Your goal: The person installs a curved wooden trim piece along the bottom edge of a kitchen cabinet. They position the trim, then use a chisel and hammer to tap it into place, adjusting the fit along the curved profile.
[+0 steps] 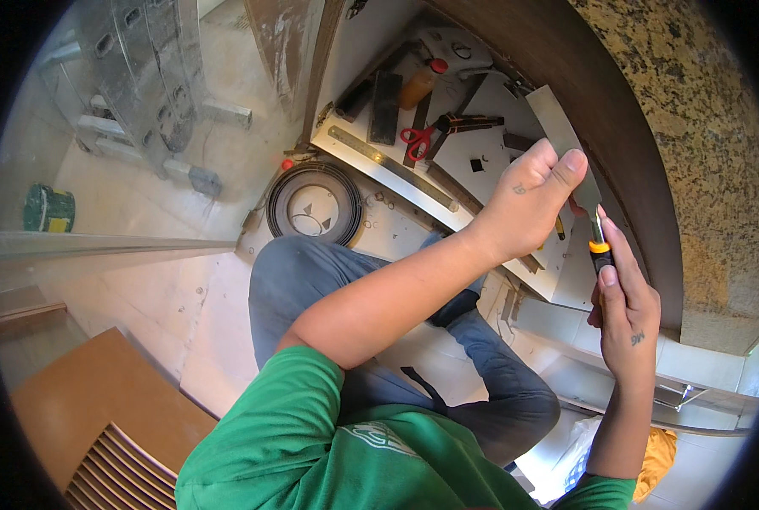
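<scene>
My left hand (pixel 524 200) is closed at the edge of a pale flat strip (pixel 554 115), with the thumb on top and the other fingers curled out of sight. The strip runs up beyond the hand along the dark cabinet frame. My right hand (pixel 628 319) grips a screwdriver-like tool (pixel 599 246) with a black handle, a yellow collar and a short metal tip. Its tip points upward beside the strip, just right of my left hand. One finger of the right hand stretches along the metal part. Whether the tip touches the strip, I cannot tell.
The cabinet's white board (pixel 396 170) bears red-handled scissors (pixel 417 140), a metal ruler (pixel 371 157), a black block (pixel 385 106), a bottle with a red cap (pixel 422 83) and black-and-orange tools (pixel 473 123). A dark coil (pixel 351 204) lies on the floor. A ladder (pixel 154 93) stands at left; a granite slab (pixel 694 93) overhangs at right.
</scene>
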Tool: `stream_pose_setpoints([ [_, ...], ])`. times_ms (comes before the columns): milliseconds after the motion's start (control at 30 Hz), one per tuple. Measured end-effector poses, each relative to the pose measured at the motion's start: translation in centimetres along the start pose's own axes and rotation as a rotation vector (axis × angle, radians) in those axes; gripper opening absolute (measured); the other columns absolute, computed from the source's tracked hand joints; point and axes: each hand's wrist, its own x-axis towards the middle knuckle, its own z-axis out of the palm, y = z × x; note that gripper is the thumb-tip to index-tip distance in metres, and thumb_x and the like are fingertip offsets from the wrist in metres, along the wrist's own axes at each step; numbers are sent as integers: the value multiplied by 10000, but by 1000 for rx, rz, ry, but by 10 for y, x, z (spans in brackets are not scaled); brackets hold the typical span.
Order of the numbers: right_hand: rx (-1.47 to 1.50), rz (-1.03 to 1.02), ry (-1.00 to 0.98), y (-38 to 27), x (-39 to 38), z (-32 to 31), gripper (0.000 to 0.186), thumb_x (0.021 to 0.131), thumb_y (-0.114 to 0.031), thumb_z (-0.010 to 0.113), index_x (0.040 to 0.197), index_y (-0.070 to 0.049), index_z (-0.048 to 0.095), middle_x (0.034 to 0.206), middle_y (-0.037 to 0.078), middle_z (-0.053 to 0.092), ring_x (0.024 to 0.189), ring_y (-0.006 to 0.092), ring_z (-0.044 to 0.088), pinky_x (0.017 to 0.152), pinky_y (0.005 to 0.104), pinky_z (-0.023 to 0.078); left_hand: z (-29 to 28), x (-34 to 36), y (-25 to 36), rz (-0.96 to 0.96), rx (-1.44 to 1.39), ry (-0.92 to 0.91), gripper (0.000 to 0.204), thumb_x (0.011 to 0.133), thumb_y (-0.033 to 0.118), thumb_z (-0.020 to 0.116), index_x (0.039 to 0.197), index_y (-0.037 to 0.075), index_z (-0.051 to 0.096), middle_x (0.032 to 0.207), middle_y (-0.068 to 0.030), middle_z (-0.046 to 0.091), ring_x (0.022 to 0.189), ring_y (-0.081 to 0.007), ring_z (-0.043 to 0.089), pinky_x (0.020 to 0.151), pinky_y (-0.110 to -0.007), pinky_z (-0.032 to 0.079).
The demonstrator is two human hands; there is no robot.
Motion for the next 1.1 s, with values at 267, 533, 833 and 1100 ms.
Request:
stream_pose_setpoints([
  [267, 35, 10, -8, -2, 1, -3, 454, 1034, -82, 530, 1483, -130, 574, 1171, 46, 731, 604, 60, 496, 592, 226, 444, 2, 3, -4, -28, -60, 9, 397, 1093, 408, 522, 923, 49, 516, 810, 23, 535, 771, -48, 486, 702, -254, 474],
  [533, -51, -167, -7, 11, 10, -1, 465, 1067, -165, 500, 1531, -160, 523, 703, -46, 473, 575, 39, 425, 536, 223, 400, 2, 4, 1, -6, -124, 25, 389, 1089, 427, 523, 941, 68, 505, 864, 24, 557, 784, -63, 526, 742, -274, 513],
  [833, -74, -206, -11, 11, 18, -4, 467, 1057, -178, 521, 1524, -160, 533, 696, -26, 507, 581, 44, 461, 556, 235, 425, -4, 7, 2, 20, -65, 21, 383, 1090, 445, 514, 991, 76, 545, 903, 22, 585, 817, -49, 523, 729, -248, 465],
  [1100, -75, -272, 9, 14, 25, -1, 456, 1057, -181, 518, 1511, -180, 552, 658, -26, 491, 573, 42, 459, 558, 238, 418, -9, 8, 4, 80, -67, 47, 396, 1084, 454, 520, 1023, 65, 558, 912, 8, 603, 828, -57, 549, 762, -255, 499],
])
